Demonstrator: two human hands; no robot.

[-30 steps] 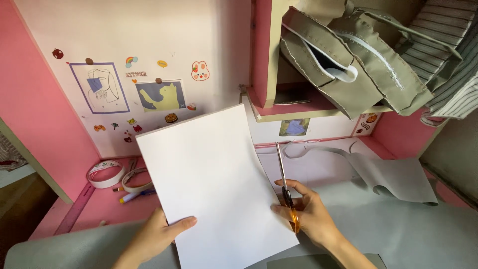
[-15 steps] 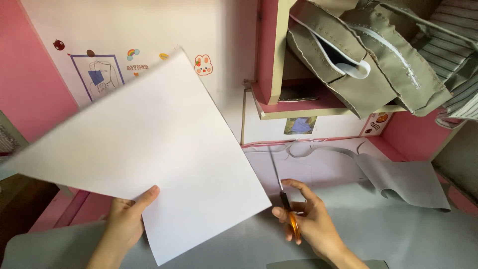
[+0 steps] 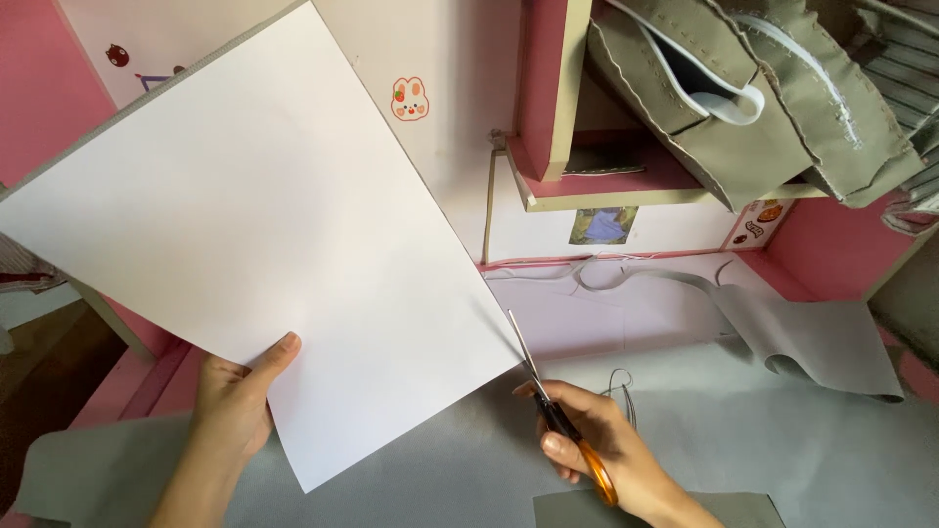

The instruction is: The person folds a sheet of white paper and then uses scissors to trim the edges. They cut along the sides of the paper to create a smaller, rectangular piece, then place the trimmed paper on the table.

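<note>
The left hand [image 3: 233, 406], at seven o'clock, pinches the lower edge of a large white sheet of paper [image 3: 274, 244] between thumb and fingers, holding it tilted above the grey desk [image 3: 763, 440]. The right hand [image 3: 597, 450], at five o'clock, grips orange-handled scissors [image 3: 558, 416], blades nearly together, tip touching the paper's right edge. Grey fabric [image 3: 812, 337] lies at three o'clock.

pink desk frame [image 3: 44, 88] | white back panel [image 3: 460, 127] | pink-edged shelf [image 3: 626, 191] | daylight
</note>
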